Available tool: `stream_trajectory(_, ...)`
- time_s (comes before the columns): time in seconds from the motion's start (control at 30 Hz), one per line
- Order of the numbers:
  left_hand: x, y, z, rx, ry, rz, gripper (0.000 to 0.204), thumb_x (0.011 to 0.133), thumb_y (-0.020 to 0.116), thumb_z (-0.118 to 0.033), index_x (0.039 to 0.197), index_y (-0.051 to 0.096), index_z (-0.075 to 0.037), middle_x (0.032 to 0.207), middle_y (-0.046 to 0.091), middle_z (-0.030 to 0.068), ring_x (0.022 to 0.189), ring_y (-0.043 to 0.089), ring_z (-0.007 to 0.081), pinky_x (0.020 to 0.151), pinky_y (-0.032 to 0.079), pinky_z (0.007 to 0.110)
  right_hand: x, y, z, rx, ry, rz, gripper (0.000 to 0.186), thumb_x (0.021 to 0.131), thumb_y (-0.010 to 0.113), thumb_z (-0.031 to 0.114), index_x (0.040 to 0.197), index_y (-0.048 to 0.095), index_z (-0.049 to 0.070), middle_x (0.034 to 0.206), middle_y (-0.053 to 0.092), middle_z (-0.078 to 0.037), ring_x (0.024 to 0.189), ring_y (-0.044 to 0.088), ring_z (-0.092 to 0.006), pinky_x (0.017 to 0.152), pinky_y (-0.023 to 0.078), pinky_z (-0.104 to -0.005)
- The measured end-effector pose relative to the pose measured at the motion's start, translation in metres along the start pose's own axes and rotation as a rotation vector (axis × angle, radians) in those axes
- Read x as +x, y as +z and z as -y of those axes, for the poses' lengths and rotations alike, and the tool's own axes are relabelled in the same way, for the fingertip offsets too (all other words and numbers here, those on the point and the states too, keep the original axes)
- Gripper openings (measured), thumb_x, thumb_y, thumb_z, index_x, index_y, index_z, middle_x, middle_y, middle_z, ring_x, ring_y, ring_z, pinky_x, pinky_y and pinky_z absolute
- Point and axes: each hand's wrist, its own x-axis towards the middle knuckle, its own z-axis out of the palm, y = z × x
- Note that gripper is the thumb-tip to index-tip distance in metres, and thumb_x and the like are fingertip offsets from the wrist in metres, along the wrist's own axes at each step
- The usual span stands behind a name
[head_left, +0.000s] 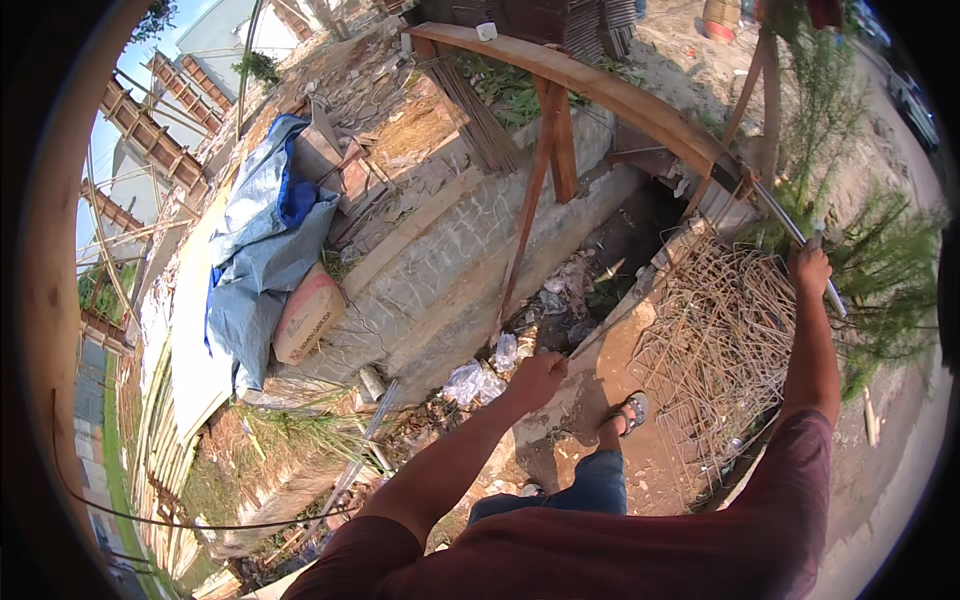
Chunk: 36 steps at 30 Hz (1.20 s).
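Note:
My right hand (810, 266) is closed around a silver metal pipe (779, 212) at the right. The pipe's upper end meets the near end of a long wooden beam (600, 82), where a dark metal piece (727, 172) sits. My left hand (538, 381) is held lower, near the middle of the view, with its fingers curled into a fist. A thin line runs up and right from that fist; I cannot tell whether it is a rod in the hand or an edge behind it. Below my right forearm lies a tangled heap of bent steel rods (715, 345).
Crossed wooden legs (545, 150) hold up the beam over a rubble-filled trench (610, 270). To the left are a concrete wall (440, 260), a blue tarp (265, 235) and a paper sack (308, 316). Green feathery branches (885, 270) grow at the right. My sandalled foot (630, 412) stands on dirt.

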Motion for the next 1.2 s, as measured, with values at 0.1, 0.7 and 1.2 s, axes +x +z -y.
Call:
stream_trajectory(0.1,0.018,-0.035,0.023,0.097,0.207,-0.207,0.024,0.090,0.056,-0.025,0.086,0.060,-0.001,0.068,0.059,0.0190,0.060,0.058,0.0339,0.057,0.044,0.041,0.009,-0.004,-0.010,0.327,0.053,0.239,0.059,0.091,0.040,0.057,0.098,0.059,0.001,0.095,0.064,-0.026,0.092,0.060,-0.0438,0.082,0.048,-0.0496)
stream_trajectory(0.7,0.022,-0.055,0.009,0.179,-0.038,-0.104,0.027,0.091,0.056,-0.027,0.083,0.063,-0.003,0.062,0.059,0.0138,0.055,0.058,0.0233,0.056,0.045,0.037,0.018,-0.055,-0.068,0.602,0.055,0.801,0.067,0.085,0.047,0.067,0.086,0.060,0.001,0.065,0.059,-0.012,0.059,0.060,-0.0272,0.055,0.049,-0.0404)
stream_trajectory(1.2,0.163,-0.217,0.043,0.322,-0.069,0.138,0.020,0.093,0.054,-0.020,0.085,0.059,-0.003,0.064,0.058,0.0080,0.057,0.057,0.0199,0.055,0.045,0.033,-0.078,-0.100,0.038,0.783,0.503,0.927,0.071,0.087,0.044,0.065,0.078,0.065,-0.003,0.070,0.061,-0.022,0.073,0.062,-0.0335,0.070,0.047,-0.0423)
